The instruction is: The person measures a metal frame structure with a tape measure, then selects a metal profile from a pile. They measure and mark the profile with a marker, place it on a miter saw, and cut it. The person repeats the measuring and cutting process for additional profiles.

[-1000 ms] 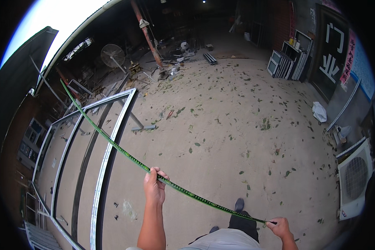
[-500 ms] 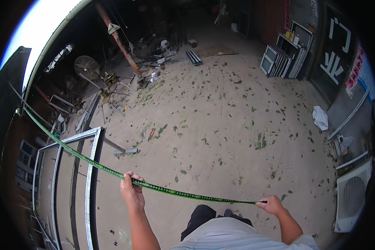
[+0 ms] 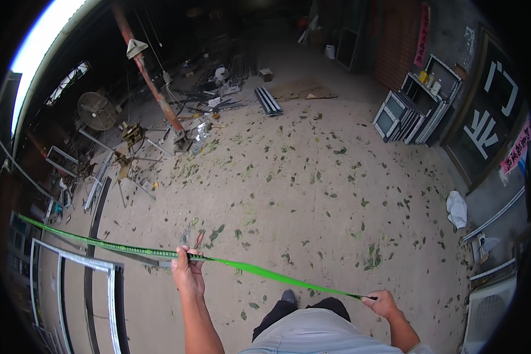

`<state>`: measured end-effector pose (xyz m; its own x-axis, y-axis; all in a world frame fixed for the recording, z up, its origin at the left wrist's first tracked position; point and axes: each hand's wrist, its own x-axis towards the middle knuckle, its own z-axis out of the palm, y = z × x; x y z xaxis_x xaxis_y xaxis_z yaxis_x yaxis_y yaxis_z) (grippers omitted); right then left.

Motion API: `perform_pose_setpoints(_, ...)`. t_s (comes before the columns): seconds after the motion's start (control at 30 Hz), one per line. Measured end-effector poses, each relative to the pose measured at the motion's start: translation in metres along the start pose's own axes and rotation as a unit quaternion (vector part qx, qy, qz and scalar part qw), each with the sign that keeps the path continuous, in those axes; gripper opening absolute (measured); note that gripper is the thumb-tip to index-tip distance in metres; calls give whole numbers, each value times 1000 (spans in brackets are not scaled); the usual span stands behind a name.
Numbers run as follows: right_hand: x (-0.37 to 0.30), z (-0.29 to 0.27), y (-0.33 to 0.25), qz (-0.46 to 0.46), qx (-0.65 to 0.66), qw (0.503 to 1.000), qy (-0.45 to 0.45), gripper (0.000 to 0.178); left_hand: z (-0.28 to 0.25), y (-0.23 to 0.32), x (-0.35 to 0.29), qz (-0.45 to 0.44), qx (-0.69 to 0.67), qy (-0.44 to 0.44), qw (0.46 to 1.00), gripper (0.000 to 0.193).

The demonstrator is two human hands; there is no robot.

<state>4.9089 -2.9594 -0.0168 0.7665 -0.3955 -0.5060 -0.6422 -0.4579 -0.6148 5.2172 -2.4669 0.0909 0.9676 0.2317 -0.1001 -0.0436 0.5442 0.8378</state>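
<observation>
A long green tape measure blade (image 3: 265,274) stretches across in front of me, out past the far left side. My left hand (image 3: 189,272) is closed around it partway along, thumb on top. My right hand (image 3: 383,303), lower and to the right, pinches the blade's dark end. Between my hands the blade is twisted, with its plain bright green face up. Left of my left hand the printed markings show. Beneath that stretch, at the lower left, lies a silver metal frame (image 3: 112,307). Whatever the blade's far left end meets is too small to tell.
Green leaves litter the concrete floor (image 3: 312,224). At the back left stand a red post (image 3: 153,91) and a large fan (image 3: 97,111) among scrap. Window frames (image 3: 404,118) lean at the back right. A white bag (image 3: 456,210) and an outdoor air-conditioner unit (image 3: 491,315) line the right wall.
The blade between my hands has turned from its printed face to its plain green one. The metal frame now sits lower in view, and one foot has come forward. Both hands keep their hold.
</observation>
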Motion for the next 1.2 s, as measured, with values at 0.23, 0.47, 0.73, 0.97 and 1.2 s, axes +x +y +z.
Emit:
perform_pose_setpoints(0.23,184,-38,-96,-39,22,999,-2,25,91,-50,188,-23,-36,15,999,24)
perform_pose_setpoints(0.47,421,-73,-195,-60,38,997,-15,22,156,-112,354,-26,-25,100,994,25)
perform_pose_setpoints(0.73,647,-170,-366,-104,-22,993,-46,18,237,-145,530,-15,-21,143,989,28)
perform_pose_setpoints(0.97,830,-175,-484,-178,-128,974,-49,21,247,-204,710,-23,-2,213,977,28)
perform_pose_setpoints(1.2,989,-176,-653,-167,-174,970,-40,21,277,-210,917,-45,-54,219,973,16)
